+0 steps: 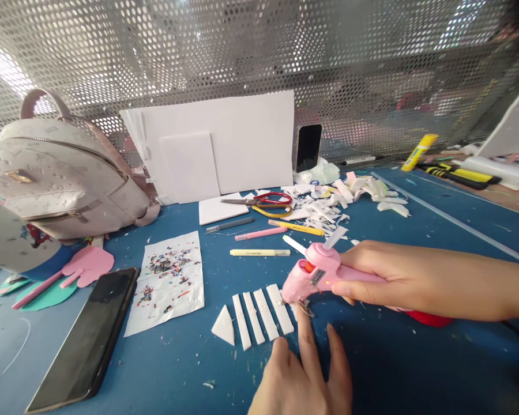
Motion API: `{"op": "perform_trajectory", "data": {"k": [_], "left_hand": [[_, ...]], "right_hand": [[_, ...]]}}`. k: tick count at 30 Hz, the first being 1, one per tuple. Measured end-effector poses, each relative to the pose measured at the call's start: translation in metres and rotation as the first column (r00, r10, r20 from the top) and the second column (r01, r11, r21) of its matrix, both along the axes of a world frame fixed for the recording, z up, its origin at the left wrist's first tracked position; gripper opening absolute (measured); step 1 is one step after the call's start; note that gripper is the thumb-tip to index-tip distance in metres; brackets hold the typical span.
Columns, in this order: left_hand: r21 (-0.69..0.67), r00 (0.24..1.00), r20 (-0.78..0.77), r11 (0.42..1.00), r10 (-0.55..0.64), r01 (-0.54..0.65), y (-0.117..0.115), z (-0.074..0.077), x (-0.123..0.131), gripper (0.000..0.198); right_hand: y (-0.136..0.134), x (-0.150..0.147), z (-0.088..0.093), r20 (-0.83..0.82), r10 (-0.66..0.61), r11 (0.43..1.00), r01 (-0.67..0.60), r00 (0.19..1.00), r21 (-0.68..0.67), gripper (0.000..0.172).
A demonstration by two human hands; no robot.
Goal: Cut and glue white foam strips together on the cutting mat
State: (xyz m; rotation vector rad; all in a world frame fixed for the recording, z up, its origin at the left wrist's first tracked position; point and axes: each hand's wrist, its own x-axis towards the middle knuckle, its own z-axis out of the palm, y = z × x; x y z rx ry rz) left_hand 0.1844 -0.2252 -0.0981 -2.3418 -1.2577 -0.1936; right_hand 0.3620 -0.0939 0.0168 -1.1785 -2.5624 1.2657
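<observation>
A pink glue gun (318, 271) with a clear stick rising from its top is held in my right hand (372, 276), its nozzle pointing down and left. Right beneath the nozzle, my left hand (307, 369) reaches up with its index finger touching a small white piece, partly hidden by the gun. The other fingers of that hand are spread or bent apart. Several white foam strips (266, 314) lie side by side on the blue table (177, 369), left of the nozzle. A white triangular piece (224, 325) lies at their left end.
Left are a black phone (84, 340), paper with colourful bits (194, 294) and a backpack (69, 173). Behind are markers (259, 252), scissors (263, 202), white scraps (320, 207), a white board (251, 144) and an upright phone (308, 147). A cutter (458, 173) lies right.
</observation>
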Motion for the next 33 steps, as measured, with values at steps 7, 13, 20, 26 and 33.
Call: {"op": "perform_trajectory", "data": {"k": [7,13,20,26,33], "left_hand": [[-0.011,1.000,0.008,1.000,0.013,-0.013,-0.001,-0.001,0.000,0.057],[0.000,1.000,0.007,1.000,0.013,-0.013,-0.001,-0.001,0.001,0.058],[-0.008,1.000,0.011,1.000,0.016,-0.016,-0.001,-0.003,0.001,0.059],[-0.020,0.999,0.026,0.999,0.028,-0.027,-0.002,-0.002,0.001,0.059],[0.004,0.999,0.043,1.000,0.004,-0.004,-0.001,-0.003,0.000,0.062]], "right_hand": [[0.000,-0.004,0.000,-0.045,-0.007,1.000,0.007,0.999,0.000,0.050],[0.009,-0.002,-0.013,-0.091,0.100,0.995,-0.101,0.991,-0.003,0.045],[0.002,-0.001,0.003,-0.004,0.002,0.998,-0.002,1.000,0.062,0.044],[0.002,-0.005,0.000,-0.129,0.054,0.999,-0.054,0.990,0.006,0.052],[0.003,-0.006,-0.003,-0.093,0.028,0.999,-0.024,0.995,0.044,0.056]]}}
